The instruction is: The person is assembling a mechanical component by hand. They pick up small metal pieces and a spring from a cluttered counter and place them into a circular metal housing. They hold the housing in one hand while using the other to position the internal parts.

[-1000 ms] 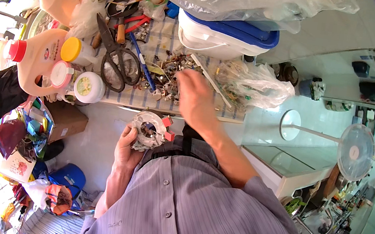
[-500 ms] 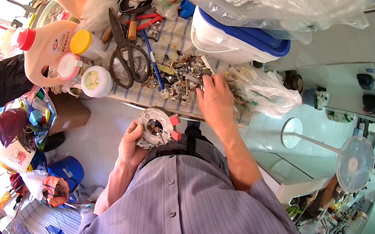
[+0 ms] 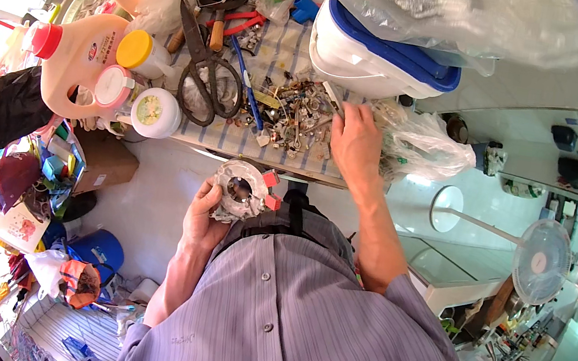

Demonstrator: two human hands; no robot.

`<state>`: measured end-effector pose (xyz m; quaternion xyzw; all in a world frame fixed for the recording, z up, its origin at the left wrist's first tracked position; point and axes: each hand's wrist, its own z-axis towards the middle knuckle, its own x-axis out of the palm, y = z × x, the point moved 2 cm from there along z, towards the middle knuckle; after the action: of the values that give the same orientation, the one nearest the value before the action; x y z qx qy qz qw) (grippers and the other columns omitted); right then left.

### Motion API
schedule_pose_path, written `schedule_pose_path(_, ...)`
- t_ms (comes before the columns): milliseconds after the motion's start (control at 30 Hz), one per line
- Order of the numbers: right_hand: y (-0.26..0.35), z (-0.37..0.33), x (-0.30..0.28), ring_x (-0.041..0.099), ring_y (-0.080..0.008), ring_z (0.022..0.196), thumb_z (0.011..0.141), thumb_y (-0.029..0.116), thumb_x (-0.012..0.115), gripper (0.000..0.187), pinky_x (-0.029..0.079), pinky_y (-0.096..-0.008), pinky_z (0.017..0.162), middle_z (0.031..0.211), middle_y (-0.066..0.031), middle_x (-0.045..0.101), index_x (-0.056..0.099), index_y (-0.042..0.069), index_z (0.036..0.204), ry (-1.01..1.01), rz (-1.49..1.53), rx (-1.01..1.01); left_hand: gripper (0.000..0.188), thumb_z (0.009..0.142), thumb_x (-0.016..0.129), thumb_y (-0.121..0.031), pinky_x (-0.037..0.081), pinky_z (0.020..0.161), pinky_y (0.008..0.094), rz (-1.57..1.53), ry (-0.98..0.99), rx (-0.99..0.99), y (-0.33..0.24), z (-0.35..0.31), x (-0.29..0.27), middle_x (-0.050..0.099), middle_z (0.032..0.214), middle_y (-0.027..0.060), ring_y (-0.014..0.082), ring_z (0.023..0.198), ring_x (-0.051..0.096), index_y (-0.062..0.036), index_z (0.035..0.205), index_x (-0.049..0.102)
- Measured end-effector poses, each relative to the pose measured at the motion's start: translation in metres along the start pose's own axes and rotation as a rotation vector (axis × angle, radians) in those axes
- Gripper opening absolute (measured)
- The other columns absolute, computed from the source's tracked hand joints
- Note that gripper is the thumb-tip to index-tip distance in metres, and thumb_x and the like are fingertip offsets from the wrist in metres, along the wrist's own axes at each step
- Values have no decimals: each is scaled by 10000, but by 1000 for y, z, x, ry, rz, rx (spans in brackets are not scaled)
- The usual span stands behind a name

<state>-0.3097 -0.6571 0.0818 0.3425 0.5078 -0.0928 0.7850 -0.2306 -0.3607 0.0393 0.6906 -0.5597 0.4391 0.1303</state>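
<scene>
Scraps (image 3: 299,111) heap on our checked-cloth surface (image 3: 282,49) above a pale floor (image 3: 162,176); our left fingers (image 3: 208,200) pinch a rough grey ring (image 3: 237,169), right fingers (image 3: 351,114) a slim whitish strip (image 3: 332,96)

I log a grey-mauve shirt (image 3: 357,325) with fine dark stripes. Reference point: its button placket (image 3: 266,300), carrying pale round buttons (image 3: 268,327). Left of the placket: a small stitched mark (image 3: 182,339). Right of it: a short sleeve (image 3: 426,313). Beyond its hem end: a black strap (image 3: 294,215). Left hand (image 3: 204,209) and right hand (image 3: 356,144): bare.
</scene>
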Motion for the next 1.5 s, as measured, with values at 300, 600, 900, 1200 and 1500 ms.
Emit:
schedule_pose_path(300,30,-21,9,637,-338,893,886,25,670,295,535,-452,786,959,-113,619,706,99,1170,121,63,-178,318,984,683,-177,530,1033,496,-2,1,-4,0,3,0,672,1230,130,292,1134,664,-41,1250,573)
schedule_pose_path(600,15,-22,0,635,-336,956,845,41,675,202,558,-451,790,976,-95,615,728,57,1039,99,40,-170,287,1009,641,-175,529,1022,491,12,-3,2,0,2,-1,669,1229,130,286,1128,661,-39,1250,566)
schedule_pose_path(900,6,-21,-1,638,-337,957,840,35,692,137,554,-443,796,957,-103,625,713,39,975,63,47,-186,275,1002,650,-161,523,1037,494,-7,-12,12,2,0,-1,668,1236,122,284,1147,655,-45,1239,573)
schedule_pose_path(1200,6,-21,-4,632,-341,999,867,82,720,225,541,-437,861,1004,-115,632,694,49,1088,122,108,-141,311,985,673,-159,526,1037,488,3,-11,21,3,-2,0,670,1242,117,280,1148,656,-48,1258,576)
schedule_pose_path(1500,3,-17,3,637,-353,1006,865,96,730,208,535,-441,876,1021,-124,639,694,44,1063,164,43,-71,326,991,659,-154,530,1028,488,6,-7,28,5,0,-3,662,1244,128,282,1148,655,-32,1277,562)
